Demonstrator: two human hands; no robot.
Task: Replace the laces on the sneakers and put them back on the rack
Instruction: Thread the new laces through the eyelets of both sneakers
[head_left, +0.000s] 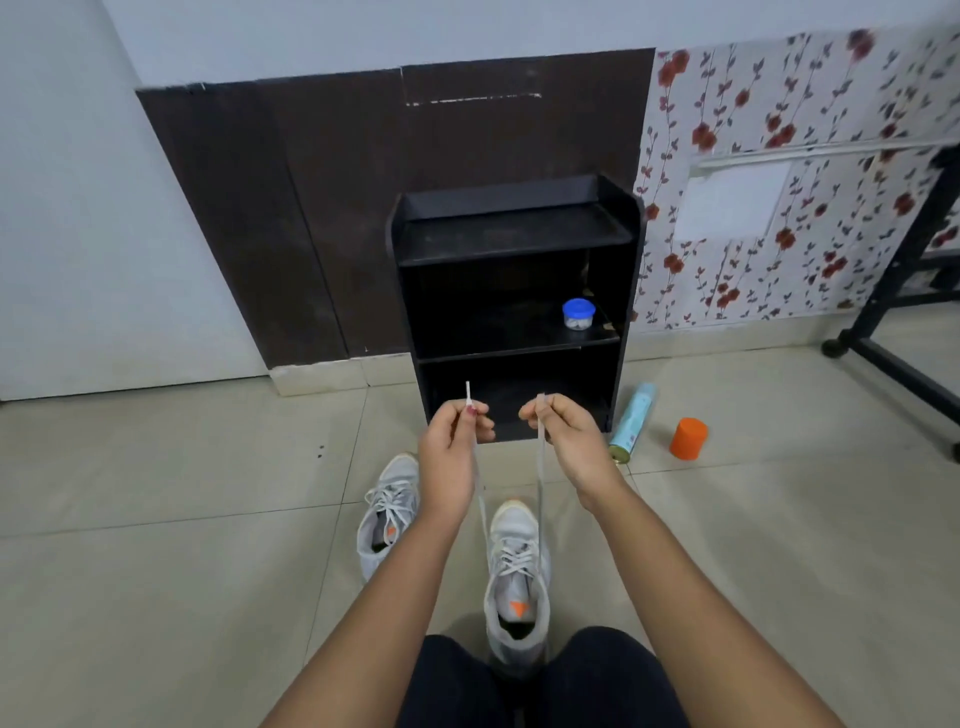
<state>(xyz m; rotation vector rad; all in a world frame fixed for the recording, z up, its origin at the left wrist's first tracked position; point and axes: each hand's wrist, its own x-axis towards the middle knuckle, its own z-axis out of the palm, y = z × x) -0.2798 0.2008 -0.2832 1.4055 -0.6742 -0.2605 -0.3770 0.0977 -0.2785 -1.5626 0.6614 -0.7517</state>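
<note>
Two grey sneakers stand on the tiled floor in front of my knees. The right sneaker (517, 577) sits between my legs with a white lace (540, 499) threaded through its eyelets. Both lace ends are pulled up taut. My left hand (451, 457) pinches one end, its tip sticking up above my fingers. The other end is pinched in my right hand (571, 441). The left sneaker (387, 514) lies beside my left forearm, laced, partly hidden by it. The black rack (511, 312) stands against the wall just beyond my hands.
A small blue-lidded jar (578, 313) sits on the rack's middle shelf. A pale spray can (634, 422) lies on the floor right of the rack, with an orange cylinder (689, 439) beside it. A black metal frame (904, 332) stands at the far right.
</note>
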